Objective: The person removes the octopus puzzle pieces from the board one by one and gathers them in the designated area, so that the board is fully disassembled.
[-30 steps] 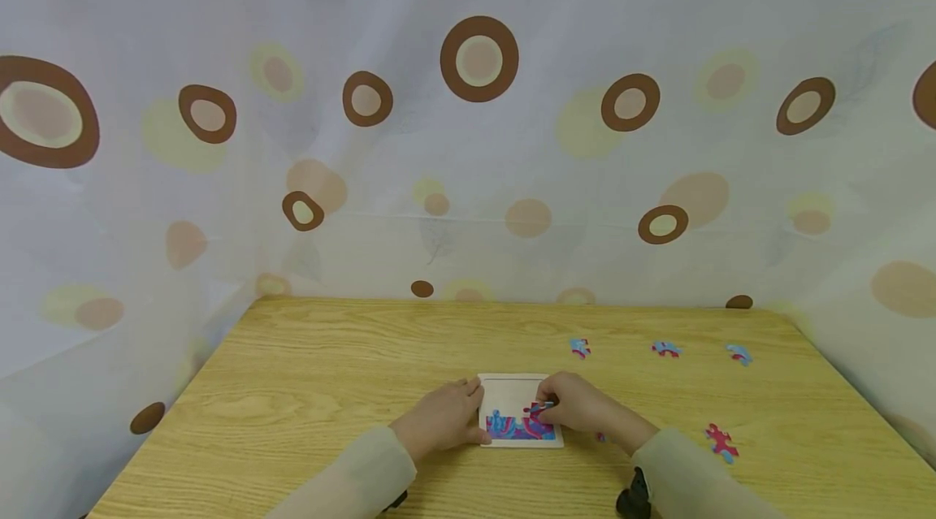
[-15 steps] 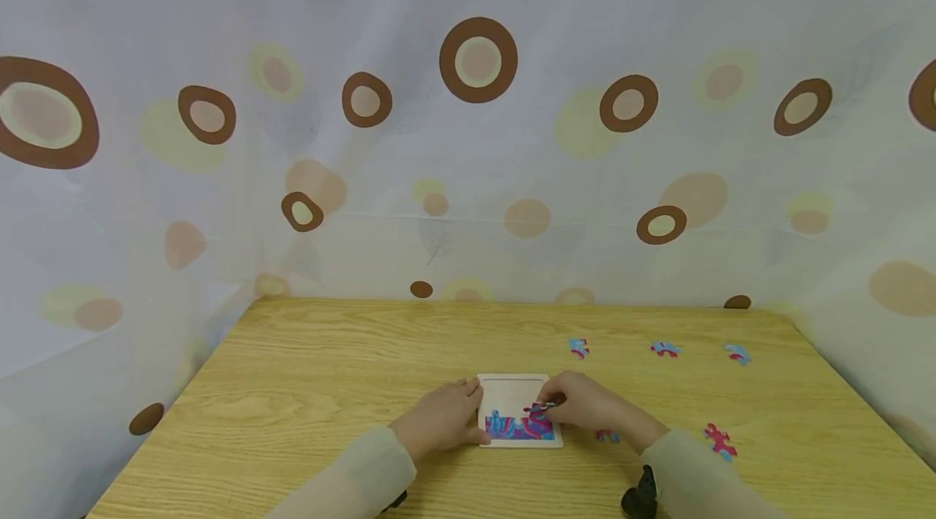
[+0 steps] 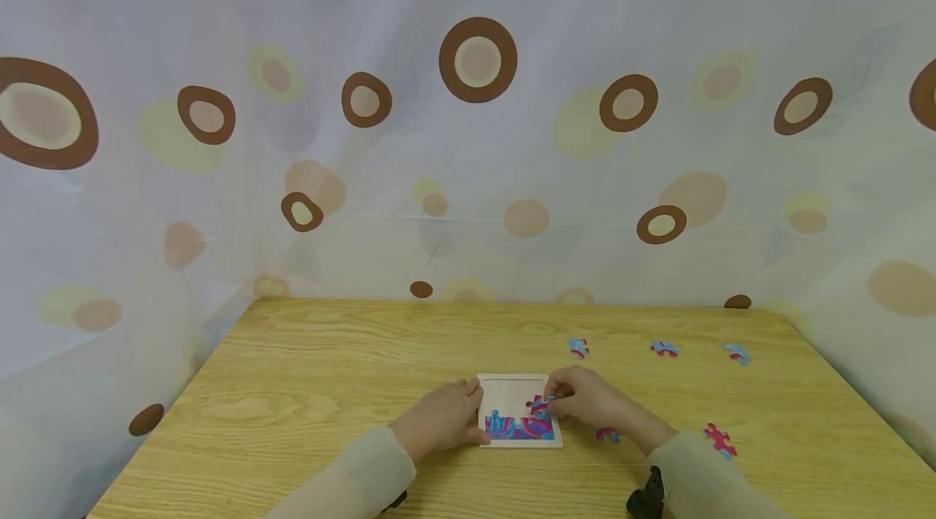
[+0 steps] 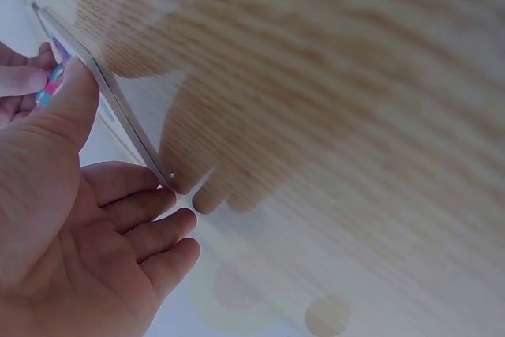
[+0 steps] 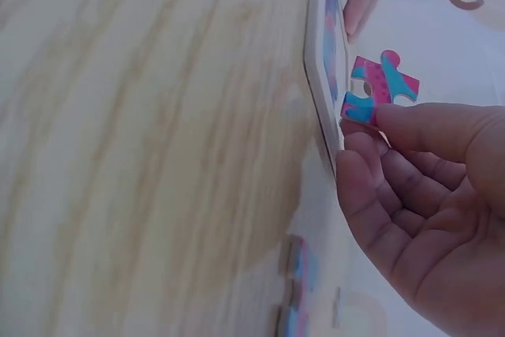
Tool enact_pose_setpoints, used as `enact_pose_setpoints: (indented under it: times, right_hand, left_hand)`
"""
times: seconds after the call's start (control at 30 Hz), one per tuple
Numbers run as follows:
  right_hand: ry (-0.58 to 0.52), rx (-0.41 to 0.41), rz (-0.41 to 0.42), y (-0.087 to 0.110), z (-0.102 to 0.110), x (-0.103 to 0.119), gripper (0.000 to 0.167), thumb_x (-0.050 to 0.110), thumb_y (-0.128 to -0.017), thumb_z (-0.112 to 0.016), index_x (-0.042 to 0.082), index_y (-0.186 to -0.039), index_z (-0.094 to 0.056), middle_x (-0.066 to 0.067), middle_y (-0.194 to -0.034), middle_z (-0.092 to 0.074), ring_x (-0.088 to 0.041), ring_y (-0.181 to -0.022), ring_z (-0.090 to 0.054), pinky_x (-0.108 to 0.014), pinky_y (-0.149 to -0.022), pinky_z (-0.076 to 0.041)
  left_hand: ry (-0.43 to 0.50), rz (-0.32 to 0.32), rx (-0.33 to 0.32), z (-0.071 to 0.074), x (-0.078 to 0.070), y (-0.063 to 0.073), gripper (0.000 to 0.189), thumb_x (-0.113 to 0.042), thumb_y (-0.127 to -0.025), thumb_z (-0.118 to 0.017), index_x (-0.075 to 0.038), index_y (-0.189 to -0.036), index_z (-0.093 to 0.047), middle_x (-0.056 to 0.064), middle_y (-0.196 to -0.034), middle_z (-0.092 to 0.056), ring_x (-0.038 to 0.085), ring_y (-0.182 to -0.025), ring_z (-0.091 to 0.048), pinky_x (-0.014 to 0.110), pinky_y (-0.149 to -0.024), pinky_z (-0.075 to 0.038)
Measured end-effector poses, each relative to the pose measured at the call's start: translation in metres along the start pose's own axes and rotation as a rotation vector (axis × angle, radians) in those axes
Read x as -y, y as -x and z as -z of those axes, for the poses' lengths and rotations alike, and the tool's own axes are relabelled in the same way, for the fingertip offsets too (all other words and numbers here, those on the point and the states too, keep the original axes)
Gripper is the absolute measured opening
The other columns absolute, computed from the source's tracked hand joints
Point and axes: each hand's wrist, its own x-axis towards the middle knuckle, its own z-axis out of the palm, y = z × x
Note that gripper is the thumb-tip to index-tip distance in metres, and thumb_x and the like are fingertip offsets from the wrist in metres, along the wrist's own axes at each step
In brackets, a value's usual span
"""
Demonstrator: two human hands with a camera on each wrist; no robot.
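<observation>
A small white puzzle tray (image 3: 508,393) lies on the table, with blue, pink and purple jigsaw pieces (image 3: 504,428) fitted along its near side. My left hand (image 3: 441,420) rests against the tray's left edge, thumb at the near corner and fingers towards the far one. In the left wrist view, the left hand's fingers (image 4: 162,246) look relaxed beside the rim. Between thumb and fingertips my right hand (image 3: 594,401) pinches a pink and blue jigsaw piece (image 5: 379,88) over the tray's right part. That piece is tilted up in the right wrist view.
Loose jigsaw pieces lie on the wooden table (image 3: 329,373): one (image 3: 608,434) under the right forearm, one pink piece (image 3: 720,439) farther right, and a back row with a left (image 3: 578,348), middle (image 3: 665,349) and right piece (image 3: 738,353). A patterned curtain (image 3: 468,162) hangs behind.
My right hand has shifted slightly up and to the right, and the pinched jigsaw piece has turned to show more of its face. The left hand and tray stay put.
</observation>
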Motion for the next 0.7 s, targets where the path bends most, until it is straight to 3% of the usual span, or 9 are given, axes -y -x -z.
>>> enact_pose_setpoints:
  times: [0.27,0.43,0.7]
  right_hand:
    - [-0.037,-0.071,-0.022,0.026,0.039,-0.013,0.015,0.007,-0.092,-0.056,-0.004,-0.098,-0.064,-0.009,-0.077,-0.059,-0.018,-0.056,-0.047,-0.027,-0.048,-0.042]
    - [-0.039,-0.181,-0.053,0.058,0.073,-0.035,0.022,0.007,-0.091,-0.057,-0.011,-0.104,-0.055,-0.01,-0.08,-0.057,-0.021,-0.061,-0.053,-0.032,-0.054,-0.05]
    - [0.013,-0.327,-0.239,0.119,0.126,-0.073,0.028,0.015,-0.093,-0.056,-0.01,-0.104,-0.05,-0.006,-0.083,-0.057,-0.019,-0.069,-0.056,-0.03,-0.058,-0.05]
  left_hand:
    - [0.0,0.008,0.014,0.0,-0.001,0.0,0.072,-0.053,-0.085,-0.054,-0.003,-0.136,-0.045,0.009,-0.14,-0.041,0.021,-0.127,-0.039,0.028,-0.103,-0.032]
    - [0.001,0.016,0.019,0.0,-0.001,0.001,0.072,-0.053,-0.085,-0.054,-0.003,-0.136,-0.044,0.009,-0.14,-0.041,0.021,-0.127,-0.038,0.028,-0.103,-0.031]
    - [-0.001,0.013,0.031,0.001,0.0,0.002,0.073,-0.053,-0.086,-0.054,-0.003,-0.137,-0.043,0.009,-0.14,-0.04,0.022,-0.127,-0.038,0.028,-0.103,-0.031]
